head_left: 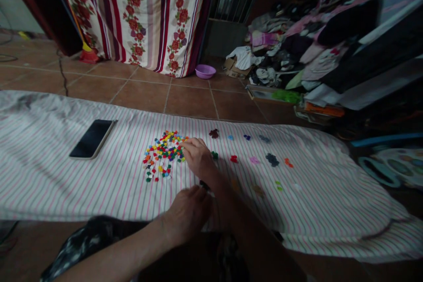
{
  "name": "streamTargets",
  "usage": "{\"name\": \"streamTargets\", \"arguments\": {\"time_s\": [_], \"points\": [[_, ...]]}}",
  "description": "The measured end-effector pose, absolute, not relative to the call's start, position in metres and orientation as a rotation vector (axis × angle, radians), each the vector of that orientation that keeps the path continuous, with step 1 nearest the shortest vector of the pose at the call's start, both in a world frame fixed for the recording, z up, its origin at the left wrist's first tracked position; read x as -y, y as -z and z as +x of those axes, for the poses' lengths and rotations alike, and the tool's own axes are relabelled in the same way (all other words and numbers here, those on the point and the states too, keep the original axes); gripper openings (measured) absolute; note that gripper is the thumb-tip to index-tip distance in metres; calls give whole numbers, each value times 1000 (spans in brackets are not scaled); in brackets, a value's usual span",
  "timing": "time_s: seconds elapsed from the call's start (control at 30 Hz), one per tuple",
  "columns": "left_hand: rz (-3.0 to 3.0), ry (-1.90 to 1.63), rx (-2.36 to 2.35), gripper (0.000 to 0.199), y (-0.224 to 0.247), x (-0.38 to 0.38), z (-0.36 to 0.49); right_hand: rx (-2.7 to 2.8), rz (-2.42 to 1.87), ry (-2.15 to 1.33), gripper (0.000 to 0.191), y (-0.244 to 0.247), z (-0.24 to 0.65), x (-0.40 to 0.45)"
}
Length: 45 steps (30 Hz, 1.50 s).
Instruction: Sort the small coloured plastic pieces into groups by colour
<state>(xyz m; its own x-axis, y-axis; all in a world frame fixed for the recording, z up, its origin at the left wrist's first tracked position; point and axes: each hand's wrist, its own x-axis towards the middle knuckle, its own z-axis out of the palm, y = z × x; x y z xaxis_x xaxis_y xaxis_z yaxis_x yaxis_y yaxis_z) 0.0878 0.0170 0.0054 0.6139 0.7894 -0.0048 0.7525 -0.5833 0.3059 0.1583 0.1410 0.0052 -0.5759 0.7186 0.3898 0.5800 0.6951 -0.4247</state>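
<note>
A mixed pile of small coloured pieces (161, 150) lies on the striped cloth (125, 185). My right hand (197, 155) reaches over the pile's right edge, thumb and fingertips pinched together; whatever is between them is too small to make out. My left hand (191, 211) rests curled at the cloth's near edge, beside my right forearm, its fingers partly hidden. Small single-colour groups lie to the right, among them brown (213, 133), red (234, 158), pink (254, 160), dark grey (272, 160), orange (288, 163) and lime green (279, 185). A green group (214, 155) sits just beside my right hand.
A phone (92, 139) lies on the cloth left of the pile. Beyond the cloth are a tiled floor, a purple basin (205, 71), a floral curtain (132, 13) and heaped clothes (310, 44) at the right.
</note>
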Motion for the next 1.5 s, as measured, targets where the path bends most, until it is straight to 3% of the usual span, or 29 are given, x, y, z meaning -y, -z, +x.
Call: {"name": "streamTargets", "arguments": {"time_s": [1.0, 1.5], "points": [[2288, -433, -1148, 26, -2, -14, 67, 2352, -1137, -231, 18, 17, 107, -157], [2258, -324, -1159, 25, -9, -16, 67, 2364, -1111, -208, 14, 17, 105, -160]]}}
